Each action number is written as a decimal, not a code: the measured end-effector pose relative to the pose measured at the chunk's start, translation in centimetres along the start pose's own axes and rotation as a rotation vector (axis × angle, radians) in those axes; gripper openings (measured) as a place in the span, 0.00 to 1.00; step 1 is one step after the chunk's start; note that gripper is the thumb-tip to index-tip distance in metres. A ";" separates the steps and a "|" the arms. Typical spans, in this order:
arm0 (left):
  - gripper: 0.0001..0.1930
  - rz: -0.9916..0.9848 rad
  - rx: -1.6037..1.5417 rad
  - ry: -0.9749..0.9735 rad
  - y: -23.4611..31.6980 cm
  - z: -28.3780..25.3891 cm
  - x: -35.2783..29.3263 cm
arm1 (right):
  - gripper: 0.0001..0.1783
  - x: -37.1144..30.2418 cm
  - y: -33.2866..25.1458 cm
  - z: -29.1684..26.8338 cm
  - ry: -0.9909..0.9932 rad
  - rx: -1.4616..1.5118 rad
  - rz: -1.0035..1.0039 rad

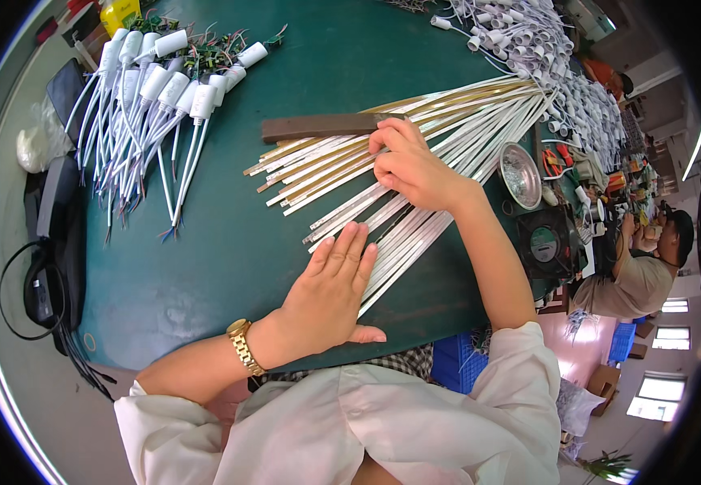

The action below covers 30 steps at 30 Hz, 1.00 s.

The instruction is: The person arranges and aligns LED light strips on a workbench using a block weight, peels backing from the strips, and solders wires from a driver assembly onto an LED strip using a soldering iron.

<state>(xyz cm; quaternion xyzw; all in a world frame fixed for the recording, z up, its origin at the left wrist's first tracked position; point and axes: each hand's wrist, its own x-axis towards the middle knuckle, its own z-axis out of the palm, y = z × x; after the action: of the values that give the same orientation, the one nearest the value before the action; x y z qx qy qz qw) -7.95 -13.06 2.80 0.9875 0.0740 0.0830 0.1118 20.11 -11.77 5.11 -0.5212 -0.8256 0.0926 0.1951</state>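
Many long thin strips (403, 255), white with some gold-brown ones, lie fanned out on the green table. My left hand (326, 295) is spread flat, its fingertips at the near strips and its thumb stretched to the side. My right hand (415, 166) is over the middle of the fan with its fingers curled together. Whatever those fingers pinch, if anything, is hidden. A dark brown bar (318, 127) lies across the far strips, its right end against my right fingers.
White cylindrical lamp holders with wires (156, 85) lie at the far left, and a large pile of white ones (520, 40) at the far right. A round metal dish (520, 176) and a black fan (546, 242) are to the right. A co-worker (637, 259) sits beyond.
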 end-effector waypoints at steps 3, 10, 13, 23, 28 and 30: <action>0.57 -0.010 -0.050 0.015 -0.1 0.1 0.1 | 0.06 0.5 -0.6 -0.1 -0.161 -0.134 0.109; 0.58 0.019 -0.139 0.006 -0.7 -0.1 0.3 | 0.19 0.1 -0.5 2.4 0.028 -0.089 0.169; 0.58 0.038 -0.160 -0.001 -1.0 -0.1 0.4 | 0.26 -0.4 -0.4 3.5 0.210 -0.013 0.160; 0.57 -0.141 -0.496 0.301 0.7 -0.8 2.2 | 0.42 -0.4 -1.9 4.5 0.183 -0.257 0.423; 0.55 -0.148 -0.375 0.170 -0.3 0.9 3.1 | 0.41 -0.5 -1.7 4.3 0.139 -0.204 0.457; 0.53 -0.003 -0.056 0.053 0.0 0.6 2.7 | 0.41 -0.6 -1.7 4.3 0.138 -0.203 0.439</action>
<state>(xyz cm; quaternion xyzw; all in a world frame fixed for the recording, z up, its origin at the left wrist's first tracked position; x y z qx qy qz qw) -5.19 -12.76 2.58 0.9813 0.0761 0.1111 0.1375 17.16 -12.78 1.67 -0.7102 -0.6822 0.0137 0.1732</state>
